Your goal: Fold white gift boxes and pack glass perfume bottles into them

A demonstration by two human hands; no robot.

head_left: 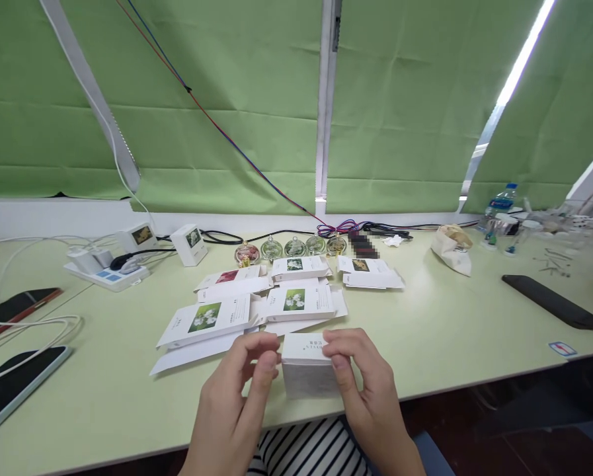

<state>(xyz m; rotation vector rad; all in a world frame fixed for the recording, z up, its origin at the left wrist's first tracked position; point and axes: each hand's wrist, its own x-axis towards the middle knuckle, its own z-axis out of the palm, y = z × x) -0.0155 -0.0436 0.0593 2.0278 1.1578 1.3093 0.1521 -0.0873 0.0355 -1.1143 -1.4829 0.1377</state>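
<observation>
The white box (pixel 309 382) stands at the table (pixel 118 410) edge between the hands, seemingly widest left to right, nearer the right hand (pixel 370 390), whose fingers touch its top corner, pinch unclear, while the left hand (pixel 229 396) curls loosely open beside it

Left hand (pixel 233 391) — open, fingers curled | Right hand (pixel 369 389) — fingers bent, thumb near 1 fingertip | both angled inward

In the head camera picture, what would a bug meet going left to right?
Pale-edged phone, power strip, upright flower-picture box, left hand, plain-fronted white box, right hand, cloth pouch, flat black object.
</observation>
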